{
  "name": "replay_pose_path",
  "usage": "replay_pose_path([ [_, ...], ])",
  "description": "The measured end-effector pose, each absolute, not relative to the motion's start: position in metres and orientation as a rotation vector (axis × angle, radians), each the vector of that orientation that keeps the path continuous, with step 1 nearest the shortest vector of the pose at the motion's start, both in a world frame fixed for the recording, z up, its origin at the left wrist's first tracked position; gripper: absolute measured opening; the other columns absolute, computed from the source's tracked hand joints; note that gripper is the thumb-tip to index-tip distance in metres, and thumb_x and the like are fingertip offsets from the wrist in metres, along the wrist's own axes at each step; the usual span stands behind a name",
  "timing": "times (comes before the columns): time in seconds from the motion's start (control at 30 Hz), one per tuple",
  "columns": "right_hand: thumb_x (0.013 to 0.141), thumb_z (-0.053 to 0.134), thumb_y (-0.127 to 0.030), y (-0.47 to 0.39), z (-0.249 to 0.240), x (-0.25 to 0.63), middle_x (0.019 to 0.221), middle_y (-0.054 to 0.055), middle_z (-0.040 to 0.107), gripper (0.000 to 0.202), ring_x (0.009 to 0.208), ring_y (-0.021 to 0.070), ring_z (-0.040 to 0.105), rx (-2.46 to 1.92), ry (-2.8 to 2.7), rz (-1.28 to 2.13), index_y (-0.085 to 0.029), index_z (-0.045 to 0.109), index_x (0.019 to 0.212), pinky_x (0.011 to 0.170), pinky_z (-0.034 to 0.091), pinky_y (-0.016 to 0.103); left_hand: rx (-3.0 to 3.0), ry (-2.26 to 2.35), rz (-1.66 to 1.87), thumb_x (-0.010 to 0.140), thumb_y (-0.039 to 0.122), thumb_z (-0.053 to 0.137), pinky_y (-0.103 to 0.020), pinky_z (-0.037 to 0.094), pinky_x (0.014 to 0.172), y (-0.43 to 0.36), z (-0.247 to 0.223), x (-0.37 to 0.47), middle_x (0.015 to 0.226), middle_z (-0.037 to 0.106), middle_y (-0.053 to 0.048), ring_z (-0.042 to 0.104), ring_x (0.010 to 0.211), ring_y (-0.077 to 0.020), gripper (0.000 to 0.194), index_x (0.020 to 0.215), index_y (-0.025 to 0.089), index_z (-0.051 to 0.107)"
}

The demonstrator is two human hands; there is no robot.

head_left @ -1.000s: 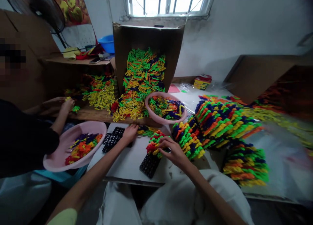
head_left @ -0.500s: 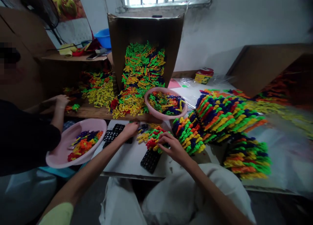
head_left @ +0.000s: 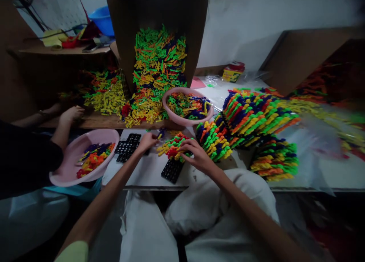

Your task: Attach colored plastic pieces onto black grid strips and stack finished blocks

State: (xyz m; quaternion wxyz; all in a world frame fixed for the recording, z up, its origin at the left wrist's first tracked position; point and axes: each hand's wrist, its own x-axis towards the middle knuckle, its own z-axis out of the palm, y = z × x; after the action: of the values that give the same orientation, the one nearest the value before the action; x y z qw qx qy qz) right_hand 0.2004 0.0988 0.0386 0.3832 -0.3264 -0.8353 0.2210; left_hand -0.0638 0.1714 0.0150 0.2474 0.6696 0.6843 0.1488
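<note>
A black grid tray (head_left: 172, 170) lies on the white table (head_left: 148, 174) in front of me, its far half filled with upright coloured plastic pegs (head_left: 173, 145). My right hand (head_left: 196, 155) rests on those pegs at the tray's right side, fingers curled over them. My left hand (head_left: 147, 141) reaches to loose pegs (head_left: 161, 133) at the table's far edge and pinches at them, just right of a stack of empty black trays (head_left: 127, 147). What the fingers hold is too small to tell.
A tipped cardboard box (head_left: 155, 34) spills pegs onto a wooden board. A pink bowl (head_left: 186, 121) of pegs stands behind the tray. Filled peg stacks (head_left: 251, 119) pile up at right. At left another person's hand (head_left: 71, 113) works above a second pink basin (head_left: 72, 155).
The view has tilted downward. My left hand has moved right from the empty trays to the loose pegs. My right hand stays on the filled tray. The other person's hand stays on the board.
</note>
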Motion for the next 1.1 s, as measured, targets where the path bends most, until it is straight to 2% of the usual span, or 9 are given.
replay_pose_path([
  [0.07, 0.09, 0.062, -0.023, 0.098, 0.038, 0.2, 0.107, 0.008, 0.061, 0.009, 0.108, 0.0209, 0.059, -0.842, -2.129, 0.565, -0.022, 0.067, 0.097, 0.1, 0.047, 0.042, 1.709, 1.806, 0.622, 0.078, 0.036, 0.064, -0.028, 0.052, 0.063, 0.147, 0.014, -0.066, 0.072, 0.072, -0.007, 0.068, 0.065, -0.0184, 0.028, 0.086, 0.011, 0.073],
  [0.13, 0.09, 0.061, -0.021, 0.098, 0.038, 0.2, 0.107, 0.009, 0.06, 0.009, 0.108, 0.0206, 0.059, -0.849, -2.131, 0.581, -0.021, 0.067, 0.096, 0.1, 0.047, 0.041, 1.492, 1.682, 1.017, 0.077, 0.041, 0.067, -0.029, 0.055, 0.066, 0.11, 0.009, -0.061, 0.083, 0.074, -0.009, 0.069, 0.071, -0.0183, 0.035, 0.095, 0.011, 0.071],
  [0.2, 0.091, 0.061, -0.021, 0.098, 0.039, 0.199, 0.107, 0.009, 0.06, 0.008, 0.109, 0.0208, 0.059, -0.848, -2.128, 0.595, -0.021, 0.067, 0.096, 0.099, 0.047, 0.04, 1.247, 1.563, 1.383, 0.073, 0.044, 0.073, -0.03, 0.056, 0.068, 0.068, 0.0, -0.048, 0.088, 0.074, -0.007, 0.069, 0.076, -0.0192, 0.037, 0.094, 0.014, 0.07],
  [0.23, 0.09, 0.061, -0.021, 0.098, 0.039, 0.198, 0.107, 0.009, 0.06, 0.008, 0.11, 0.0209, 0.058, -0.85, -2.124, 0.597, -0.021, 0.067, 0.095, 0.1, 0.047, 0.04, 1.189, 1.575, 1.437, 0.072, 0.045, 0.076, -0.03, 0.055, 0.067, 0.049, -0.006, -0.039, 0.086, 0.074, -0.007, 0.069, 0.075, -0.0192, 0.035, 0.09, 0.015, 0.071],
  [0.37, 0.09, 0.061, -0.022, 0.098, 0.042, 0.199, 0.106, 0.007, 0.061, 0.007, 0.108, 0.0208, 0.059, -0.871, -2.112, 0.599, -0.022, 0.067, 0.094, 0.1, 0.047, 0.04, 1.466, 1.706, 1.35, 0.081, 0.041, 0.071, -0.028, 0.052, 0.07, 0.007, -0.027, -0.001, 0.086, 0.074, -0.005, 0.067, 0.077, -0.0171, 0.023, 0.087, 0.019, 0.073],
  [0.47, 0.091, 0.06, -0.023, 0.097, 0.042, 0.2, 0.106, 0.008, 0.061, 0.007, 0.107, 0.0208, 0.059, -0.883, -2.106, 0.627, -0.022, 0.067, 0.094, 0.099, 0.047, 0.04, 1.835, 1.785, 1.17, 0.089, 0.034, 0.062, -0.027, 0.048, 0.073, 0.011, -0.04, 0.017, 0.088, 0.071, -0.004, 0.064, 0.08, -0.0159, 0.017, 0.091, 0.021, 0.072],
  [0.63, 0.091, 0.061, -0.024, 0.096, 0.042, 0.2, 0.106, 0.008, 0.062, 0.007, 0.108, 0.0211, 0.059, -0.892, -2.097, 0.657, -0.022, 0.067, 0.092, 0.1, 0.047, 0.04, 2.059, 1.99, 0.957, 0.091, 0.026, 0.059, -0.029, 0.046, 0.077, 0.031, -0.052, 0.029, 0.095, 0.072, -0.008, 0.064, 0.084, -0.0193, 0.017, 0.1, 0.02, 0.072],
  [0.87, 0.09, 0.06, -0.022, 0.097, 0.041, 0.2, 0.108, 0.008, 0.061, 0.007, 0.111, 0.0212, 0.058, -0.89, -2.114, 0.654, -0.022, 0.066, 0.093, 0.102, 0.045, 0.04, 1.985, 2.095, 0.71, 0.092, 0.035, 0.057, -0.032, 0.042, 0.076, 0.039, -0.041, 0.033, 0.102, 0.074, -0.009, 0.066, 0.087, -0.022, 0.024, 0.105, 0.021, 0.072],
  [1.1, 0.09, 0.058, -0.016, 0.098, 0.042, 0.203, 0.115, 0.009, 0.059, 0.015, 0.116, 0.0218, 0.054, -0.887, -2.182, 0.666, -0.022, 0.064, 0.102, 0.106, 0.042, 0.043, 2.005, 2.065, 0.826, 0.093, 0.036, 0.056, -0.034, 0.04, 0.08, 0.04, -0.048, 0.033, 0.103, 0.073, -0.012, 0.066, 0.091, -0.0236, 0.028, 0.106, 0.016, 0.071],
])
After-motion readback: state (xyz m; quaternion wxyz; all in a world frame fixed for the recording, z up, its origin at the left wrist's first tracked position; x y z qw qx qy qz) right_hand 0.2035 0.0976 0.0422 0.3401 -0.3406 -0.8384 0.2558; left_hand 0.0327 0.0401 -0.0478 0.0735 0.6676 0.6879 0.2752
